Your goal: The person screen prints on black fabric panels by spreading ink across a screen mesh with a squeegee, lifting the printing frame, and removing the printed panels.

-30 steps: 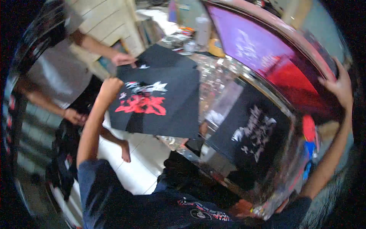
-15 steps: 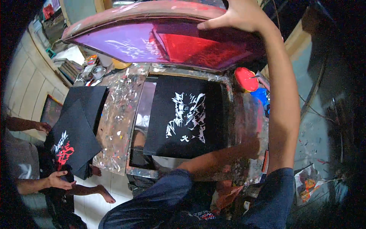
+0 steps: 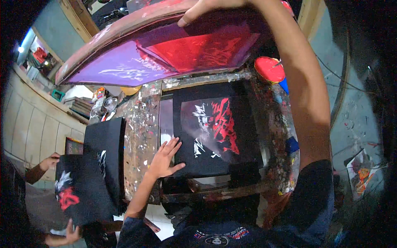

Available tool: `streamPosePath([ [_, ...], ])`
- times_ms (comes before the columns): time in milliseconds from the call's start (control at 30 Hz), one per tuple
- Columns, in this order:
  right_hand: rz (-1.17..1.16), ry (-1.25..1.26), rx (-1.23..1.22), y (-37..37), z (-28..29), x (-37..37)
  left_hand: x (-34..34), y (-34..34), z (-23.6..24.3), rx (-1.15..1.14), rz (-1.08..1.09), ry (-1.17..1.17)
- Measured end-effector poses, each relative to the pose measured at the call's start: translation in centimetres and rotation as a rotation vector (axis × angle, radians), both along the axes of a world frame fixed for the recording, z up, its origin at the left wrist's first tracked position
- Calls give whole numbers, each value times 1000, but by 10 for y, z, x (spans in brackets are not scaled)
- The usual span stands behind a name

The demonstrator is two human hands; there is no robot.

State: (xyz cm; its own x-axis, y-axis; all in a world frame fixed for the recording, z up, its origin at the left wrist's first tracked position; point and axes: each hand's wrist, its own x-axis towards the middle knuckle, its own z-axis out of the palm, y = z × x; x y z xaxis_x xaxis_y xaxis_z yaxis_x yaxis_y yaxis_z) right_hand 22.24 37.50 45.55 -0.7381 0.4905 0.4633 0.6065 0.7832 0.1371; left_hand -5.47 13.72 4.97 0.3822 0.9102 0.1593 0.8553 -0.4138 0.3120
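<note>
My right hand [image 3: 213, 7] grips the upper edge of a wooden-framed printing screen [image 3: 115, 53], which is raised and tilted at the back of the bench. Its mesh is purple on the left and smeared with red ink on the right. Below it, a black fabric panel [image 3: 244, 165] lies flat on the printing board, bearing a white and red figure print [image 3: 223, 128]. My left hand [image 3: 163, 159] rests at the panel's left edge with fingers spread, holding nothing.
At left, another person's hands [image 3: 71, 233] hold a printed black fabric piece [image 3: 78, 194] beside a stack of black panels [image 3: 101, 136]. A red ink tub [image 3: 269, 69] stands at the back right. The paint-spattered bench [image 3: 140, 136] surrounds the board; small containers [image 3: 109, 104] sit back left.
My left arm has swung from the right side to the panel's left edge. The panel's print, white only before, now shows red too. The co-worker's fabric piece has shifted nearer me.
</note>
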Motion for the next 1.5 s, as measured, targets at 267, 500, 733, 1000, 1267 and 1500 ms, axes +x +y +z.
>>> streamPosePath([
  [267, -24, 12, 4, 10, -7, -9, -13, -5, -24, -116, 0, 50],
  [500, -16, 26, -18, 11, -8, -11, -12, -2, -23, -111, -6, 42],
  [733, -100, 49, 32, 11, -5, -9, -10, 4, -21, -97, -8, 60],
  [1000, -2, 39, -105, 3, -5, -5, -9, -3, -24, -107, 15, 68],
  [1267, 71, 94, -125, 4, -5, -2, -9, 0, -22, -117, 13, 46],
  [1500, 98, 99, -189, -13, -12, -2, -14, 0, -28, -106, -1, 62],
])
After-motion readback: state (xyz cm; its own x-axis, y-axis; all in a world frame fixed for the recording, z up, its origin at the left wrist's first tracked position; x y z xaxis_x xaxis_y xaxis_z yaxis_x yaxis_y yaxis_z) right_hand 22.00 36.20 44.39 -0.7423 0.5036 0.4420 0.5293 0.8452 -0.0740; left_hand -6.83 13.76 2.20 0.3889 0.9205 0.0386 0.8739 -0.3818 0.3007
